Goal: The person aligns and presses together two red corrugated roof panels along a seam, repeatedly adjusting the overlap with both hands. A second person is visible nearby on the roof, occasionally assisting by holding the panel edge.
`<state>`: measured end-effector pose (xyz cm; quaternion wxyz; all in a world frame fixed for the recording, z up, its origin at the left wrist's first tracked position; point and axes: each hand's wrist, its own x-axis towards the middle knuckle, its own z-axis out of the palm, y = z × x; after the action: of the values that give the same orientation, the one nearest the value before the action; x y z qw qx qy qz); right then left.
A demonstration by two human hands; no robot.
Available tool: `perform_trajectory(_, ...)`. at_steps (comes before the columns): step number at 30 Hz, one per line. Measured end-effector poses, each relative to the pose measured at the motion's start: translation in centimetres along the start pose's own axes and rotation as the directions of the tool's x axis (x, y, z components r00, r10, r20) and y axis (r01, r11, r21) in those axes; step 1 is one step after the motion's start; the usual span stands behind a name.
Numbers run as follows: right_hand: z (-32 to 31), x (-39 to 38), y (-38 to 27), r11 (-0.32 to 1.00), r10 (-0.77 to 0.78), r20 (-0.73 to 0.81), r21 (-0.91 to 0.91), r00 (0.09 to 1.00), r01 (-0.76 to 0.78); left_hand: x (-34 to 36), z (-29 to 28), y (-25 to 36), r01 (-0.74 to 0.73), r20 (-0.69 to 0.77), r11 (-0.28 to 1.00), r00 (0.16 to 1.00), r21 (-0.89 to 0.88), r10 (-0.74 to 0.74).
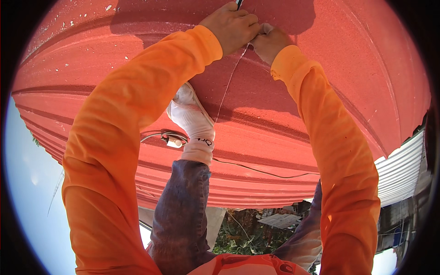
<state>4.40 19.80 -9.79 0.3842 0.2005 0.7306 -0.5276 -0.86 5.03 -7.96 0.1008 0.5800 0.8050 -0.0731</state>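
Near the top of the view, my left hand (pixel 233 30) is closed around a slim dark object (pixel 238 4), mostly hidden by my fingers. Just right of it, almost touching, my right hand (pixel 270 43) is pinched where a thin white string (pixel 231 78) rises from the red ribbed roofing (pixel 348 68); it appears to hold the string. The string runs down toward my white-socked foot (pixel 192 123), which rests on the red metal between my forearms.
A grey cable with a white connector (pixel 174 142) lies left of my foot. A dark cord (pixel 256 170) crosses the roofing. Beyond the roof edge are plants (pixel 240 236), white corrugated sheeting (pixel 396 172) at right and sky at left.
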Motion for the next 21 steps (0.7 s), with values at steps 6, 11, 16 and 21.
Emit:
perform_trajectory(6, -0.8, -0.1, 1.2, 1.0, -0.008, 0.019, 0.014, 1.0, 0.008, 1.1, -1.4, 0.4, 0.038, 0.103, 0.998, 0.994, -0.047, -0.033)
perform_trajectory(11, -0.6, -0.9, -0.8, 0.997, 0.032, -0.01, 0.072, 0.999, -0.031, 0.5, -0.9, -0.9, 0.093, 0.039, 0.982, 0.995, -0.166, -0.088)
perform_trajectory(16, 0.8, 0.2, 0.2, 0.974, 0.029, -0.036, 0.227, 0.999, -0.02, 1.5, -3.9, -0.9, 0.299, 0.42, 0.918, 0.891, -0.26, -0.171)
perform_trajectory(21, 0.1, 0.1, 1.1, 0.973, 0.089, -0.074, 0.222, 0.993, -0.071, 4.6, -3.0, 0.4, 0.447, 0.589, 0.878, 0.761, -0.171, -0.272)
